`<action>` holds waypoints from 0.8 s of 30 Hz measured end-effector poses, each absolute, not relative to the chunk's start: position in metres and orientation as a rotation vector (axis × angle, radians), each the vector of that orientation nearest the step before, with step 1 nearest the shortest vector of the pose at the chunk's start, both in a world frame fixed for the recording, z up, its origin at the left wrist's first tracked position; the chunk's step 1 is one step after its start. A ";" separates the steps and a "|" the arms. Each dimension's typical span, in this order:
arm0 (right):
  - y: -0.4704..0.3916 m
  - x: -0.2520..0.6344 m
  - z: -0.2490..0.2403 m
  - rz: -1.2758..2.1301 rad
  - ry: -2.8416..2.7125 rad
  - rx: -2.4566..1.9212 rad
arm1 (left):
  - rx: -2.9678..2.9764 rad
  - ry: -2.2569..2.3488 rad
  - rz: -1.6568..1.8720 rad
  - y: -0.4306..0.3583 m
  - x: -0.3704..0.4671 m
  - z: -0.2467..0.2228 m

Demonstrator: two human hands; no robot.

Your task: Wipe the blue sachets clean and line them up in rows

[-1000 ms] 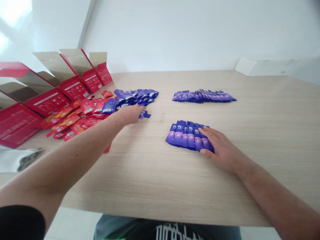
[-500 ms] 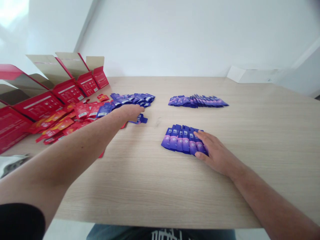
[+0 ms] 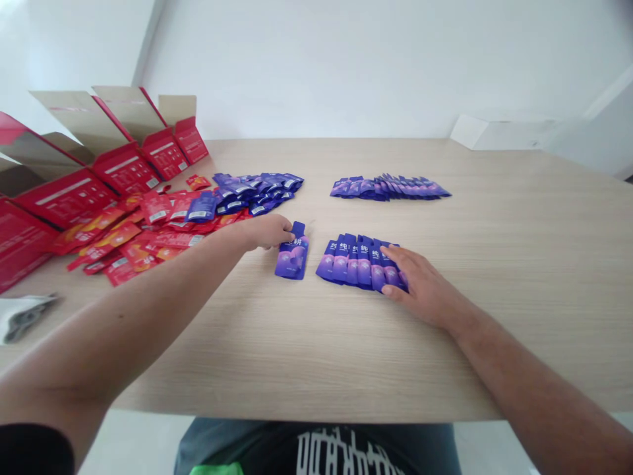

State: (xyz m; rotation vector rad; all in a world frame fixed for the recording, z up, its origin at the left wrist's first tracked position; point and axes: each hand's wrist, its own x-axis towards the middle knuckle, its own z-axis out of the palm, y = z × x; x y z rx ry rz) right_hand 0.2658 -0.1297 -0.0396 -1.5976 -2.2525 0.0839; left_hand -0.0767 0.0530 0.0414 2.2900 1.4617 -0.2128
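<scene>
My left hand (image 3: 270, 232) pinches the upper left edge of a purple pouch (image 3: 291, 261), which is printed side up over the table left of a short row. That row of overlapping purple pouches (image 3: 352, 262) lies in front of me, spouts pointing away. At its right end rests my right hand (image 3: 421, 282), fingers stretched over the last pouches and thumb apart at the near edge. Beyond my left hand is a heap of purple pouches (image 3: 257, 190), some showing their backs. A second overlapped row of purple pouches (image 3: 388, 188) lies farther back.
Red and orange sachets (image 3: 143, 244) are piled on the left, partly behind my left forearm. Several open red cartons (image 3: 126, 173) stand along that side. A white box (image 3: 509, 134) sits at the back right by the wall. A white packet (image 3: 24, 316) lies at far left.
My left hand has drawn a purple pouch away from the heap, toward me and rightward, beside the short row. My right hand stays on the row. The view has tilted slightly downward.
</scene>
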 end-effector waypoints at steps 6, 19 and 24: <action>-0.129 0.266 -0.040 0.072 -2.253 -1.589 | 2.193 1.492 -0.183 0.055 -0.057 0.016; -0.129 0.268 -0.041 0.062 -2.261 -1.613 | 1.997 1.427 0.073 0.021 -0.007 0.013; -0.129 0.267 -0.039 0.098 -2.254 -1.597 | 2.260 1.312 0.267 0.004 -0.039 0.016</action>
